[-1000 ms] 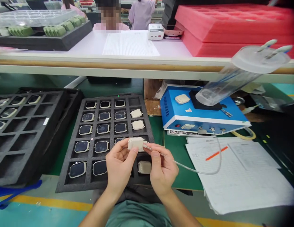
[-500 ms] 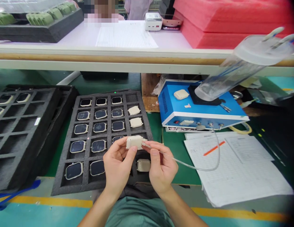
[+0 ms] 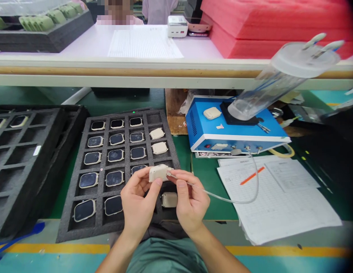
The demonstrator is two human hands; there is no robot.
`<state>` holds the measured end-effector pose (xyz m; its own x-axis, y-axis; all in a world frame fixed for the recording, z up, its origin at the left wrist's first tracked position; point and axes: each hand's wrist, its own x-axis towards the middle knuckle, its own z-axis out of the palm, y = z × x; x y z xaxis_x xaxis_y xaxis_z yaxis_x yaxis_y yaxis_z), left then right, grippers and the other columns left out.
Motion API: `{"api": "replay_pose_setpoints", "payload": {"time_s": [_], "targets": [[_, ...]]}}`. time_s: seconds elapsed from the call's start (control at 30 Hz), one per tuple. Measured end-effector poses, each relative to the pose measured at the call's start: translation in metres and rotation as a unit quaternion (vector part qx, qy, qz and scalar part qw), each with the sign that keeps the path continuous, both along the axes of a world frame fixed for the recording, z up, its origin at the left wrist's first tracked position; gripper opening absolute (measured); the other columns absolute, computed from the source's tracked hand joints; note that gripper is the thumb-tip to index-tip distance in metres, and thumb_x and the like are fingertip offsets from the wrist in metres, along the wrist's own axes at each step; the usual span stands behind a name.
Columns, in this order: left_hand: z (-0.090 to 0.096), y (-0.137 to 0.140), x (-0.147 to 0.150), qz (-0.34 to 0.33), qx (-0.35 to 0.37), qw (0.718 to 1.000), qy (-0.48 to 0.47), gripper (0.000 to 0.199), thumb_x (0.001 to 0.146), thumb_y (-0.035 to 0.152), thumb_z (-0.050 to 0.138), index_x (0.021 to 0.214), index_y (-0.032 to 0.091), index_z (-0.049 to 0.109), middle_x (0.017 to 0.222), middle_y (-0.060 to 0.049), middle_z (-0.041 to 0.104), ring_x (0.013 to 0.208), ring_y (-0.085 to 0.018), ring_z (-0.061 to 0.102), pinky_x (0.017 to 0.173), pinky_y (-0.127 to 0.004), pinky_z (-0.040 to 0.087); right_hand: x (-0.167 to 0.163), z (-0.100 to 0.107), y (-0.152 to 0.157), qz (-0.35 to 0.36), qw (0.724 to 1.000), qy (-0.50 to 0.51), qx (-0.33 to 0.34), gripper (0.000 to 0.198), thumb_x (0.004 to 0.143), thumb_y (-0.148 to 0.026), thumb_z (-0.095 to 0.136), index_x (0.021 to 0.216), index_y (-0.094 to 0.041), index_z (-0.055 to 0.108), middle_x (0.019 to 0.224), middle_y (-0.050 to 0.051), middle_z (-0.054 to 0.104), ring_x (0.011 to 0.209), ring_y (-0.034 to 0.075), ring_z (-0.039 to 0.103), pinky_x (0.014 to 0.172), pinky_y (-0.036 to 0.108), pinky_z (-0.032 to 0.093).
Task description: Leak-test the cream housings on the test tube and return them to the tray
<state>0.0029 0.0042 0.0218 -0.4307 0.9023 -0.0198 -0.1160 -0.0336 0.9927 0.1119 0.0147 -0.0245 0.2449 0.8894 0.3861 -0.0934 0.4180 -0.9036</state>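
Between thumb and fingers, my left hand (image 3: 140,199) grips a cream watch case (image 3: 158,172) over the foam tray. My right hand (image 3: 190,201) pinches the end of a thin clear tube (image 3: 221,200) against the right side of that case. The tube loops back to the front of a blue box (image 3: 239,134). Below my hands lies a dark grey foam tray (image 3: 101,223) with square pockets. Several pockets hold watches with dark screens facing up, such as this watch (image 3: 88,180). Cream cases, one of them a case (image 3: 159,148), sit in its right column.
A second foam tray (image 3: 55,151) stands at the left. On the blue box are a cream case (image 3: 212,113) and a tilted clear cylinder (image 3: 267,87). Papers (image 3: 281,204) with an orange strip lie at the right. A shelf (image 3: 153,68) crosses above, bearing red foam blocks (image 3: 250,45). A person is beyond it.
The whole view has shifted slightly, with most things appearing a little further left. Both hands keep the same hold on the watch case and the tube.
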Motion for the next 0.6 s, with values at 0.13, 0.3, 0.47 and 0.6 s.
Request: {"api": "replay_pose_setpoints", "payload": {"time_s": [0.13,0.3,0.47,0.6], "targets": [[0.0001,0.0005,-0.0008,0.005,-0.01,1.0,0.009,0.032,0.076,0.034,0.091,0.1,0.018,0.077,0.099,-0.009,0.083,0.09,-0.025,0.082,0.085,-0.034,0.068,-0.0004,-0.0015,0.0008,0.003,1.0,0.001,0.001,0.017,0.106,-0.021,0.059,0.109,-0.025,0.075,0.108,0.008,0.079,0.102,0.021,0.077,0.086,0.039,0.07],[-0.0019,0.0025,-0.0021,0.013,-0.001,1.0,0.014,0.034,0.076,0.034,0.092,0.101,0.018,0.076,0.099,-0.008,0.084,0.089,-0.023,0.082,0.085,-0.031,0.068,-0.0012,-0.0021,0.0048,0.021,1.0,0.014,0.005,0.017,0.107,-0.022,0.057,0.109,-0.025,0.074,0.11,0.008,0.077,0.103,0.021,0.077,0.087,0.038,0.07],[-0.0047,0.0038,-0.0031,0.018,0.005,1.0,0.018,0.035,0.076,0.033,0.093,0.103,0.019,0.076,0.102,-0.007,0.084,0.091,-0.022,0.082,0.085,-0.028,0.067,-0.0012,0.0002,0.0089,0.027,0.999,0.017,0.01,0.017,0.107,-0.024,0.056,0.109,-0.024,0.073,0.108,0.009,0.077,0.103,0.021,0.077,0.086,0.037,0.07],[-0.0062,0.0032,-0.0041,0.018,0.0,1.0,0.023,0.037,0.076,0.034,0.093,0.104,0.019,0.076,0.103,-0.008,0.084,0.091,-0.023,0.082,0.085,-0.03,0.067,-0.001,0.0006,0.0091,0.024,1.0,0.011,0.009,0.018,0.107,-0.026,0.056,0.107,-0.023,0.074,0.107,0.009,0.077,0.101,0.021,0.078,0.085,0.038,0.07]]}}
